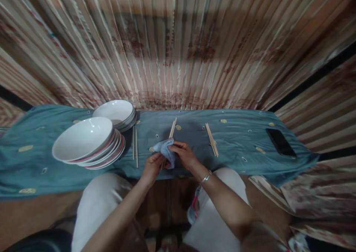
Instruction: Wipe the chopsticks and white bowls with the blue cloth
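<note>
In front of me both hands meet at a light blue cloth [168, 151], folded around a pair of wooden chopsticks [172, 128] whose far ends stick out above it. My right hand [184, 152] pinches the cloth from the right. Closed at the cloth's lower left, my left hand [153, 167] grips the near part of the chopsticks, mostly hidden by fingers and cloth. To the left, two separate chopsticks [135, 148] lie side by side on the tablecloth. Several more chopsticks [211, 140] lie in a small bundle to the right.
A tall stack of white bowls [83, 140] leans at the left, with a second stack [115, 113] behind it. A black phone [280, 142] lies at the right. The blue-green tablecloth [241, 133] covers the narrow table, and a patterned curtain [178, 70] hangs behind.
</note>
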### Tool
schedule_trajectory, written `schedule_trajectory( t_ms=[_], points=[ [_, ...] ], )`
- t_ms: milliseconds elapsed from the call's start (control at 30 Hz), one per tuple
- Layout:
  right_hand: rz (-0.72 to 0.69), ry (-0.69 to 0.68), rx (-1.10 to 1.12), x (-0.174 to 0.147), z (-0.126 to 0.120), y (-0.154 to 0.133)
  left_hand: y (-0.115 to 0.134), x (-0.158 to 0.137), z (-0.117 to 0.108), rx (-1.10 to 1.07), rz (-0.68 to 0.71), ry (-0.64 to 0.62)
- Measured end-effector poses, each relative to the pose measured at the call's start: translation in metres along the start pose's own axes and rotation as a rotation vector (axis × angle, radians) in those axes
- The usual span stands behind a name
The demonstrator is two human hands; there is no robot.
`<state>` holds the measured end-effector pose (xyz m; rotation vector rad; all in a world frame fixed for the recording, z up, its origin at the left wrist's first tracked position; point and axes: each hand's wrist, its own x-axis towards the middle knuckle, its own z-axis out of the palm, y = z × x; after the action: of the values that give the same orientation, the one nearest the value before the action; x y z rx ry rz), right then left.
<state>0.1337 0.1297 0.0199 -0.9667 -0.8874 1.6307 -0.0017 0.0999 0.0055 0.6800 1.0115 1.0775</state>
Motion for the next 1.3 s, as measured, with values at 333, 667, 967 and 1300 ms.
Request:
schedule_trajectory(
  t_ms=[333, 667, 967, 1300],
  points=[
    [0.002, 0.015, 0.043, 0.0, 0.002, 0.004, 0.008, -0.002, 0.01, -0.073, -0.004, 0.064],
    [-0.033, 0.144, 0.112, 0.008, -0.009, -0.015, -0.003, -0.002, 0.012, 0.089, -0.023, -0.021],
    [-0.12, 0.203, 0.233, 0.015, -0.031, -0.041, -0.008, -0.01, 0.017, 0.077, -0.113, -0.013],
    [-0.006, 0.064, 0.063, 0.0, -0.004, -0.005, 0.007, -0.006, 0.009, 0.035, -0.025, 0.044]
  ],
)
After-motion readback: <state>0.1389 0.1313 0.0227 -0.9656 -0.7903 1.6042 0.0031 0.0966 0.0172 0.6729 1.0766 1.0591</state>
